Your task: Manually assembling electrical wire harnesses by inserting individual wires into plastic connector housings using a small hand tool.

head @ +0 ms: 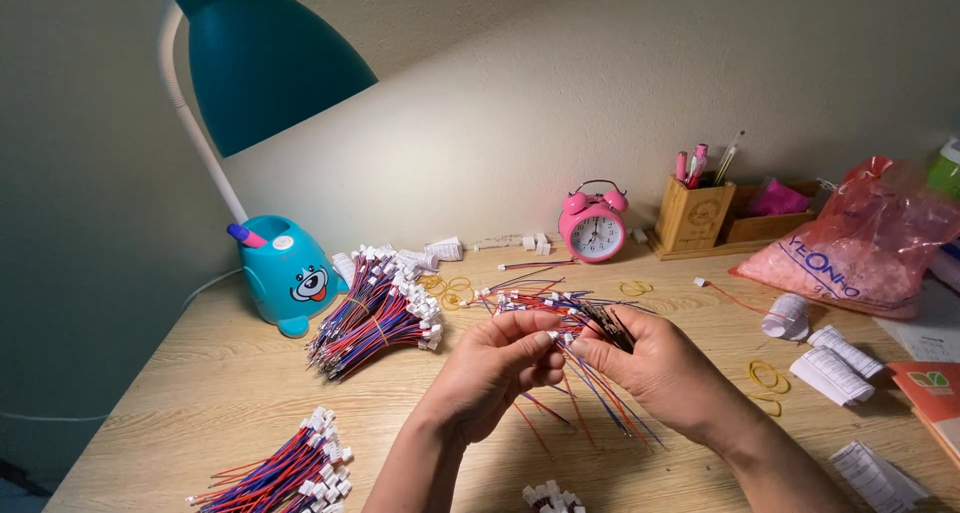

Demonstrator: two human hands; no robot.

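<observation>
My left hand [500, 368] and my right hand [655, 368] meet above the middle of the wooden desk [200, 383]. Both pinch a loose bunch of thin red and blue wires [590, 388] that hang down between them. My right hand grips the dark wire ends [608, 325], and my left fingertips hold a small white connector [553, 337]. Behind my hands lies a loose pile of the same wires [540, 298]. A big tied bundle of wires with white connectors [375, 313] lies to the left. A smaller bundle [285, 473] lies at the front left.
A teal desk lamp [285, 273] stands at the left. A pink alarm clock [593, 223] and a wooden pen holder [695, 213] stand at the wall. A pink plastic bag [860, 248], white paper rolls [830, 368] and yellow rubber bands [768, 376] lie at the right.
</observation>
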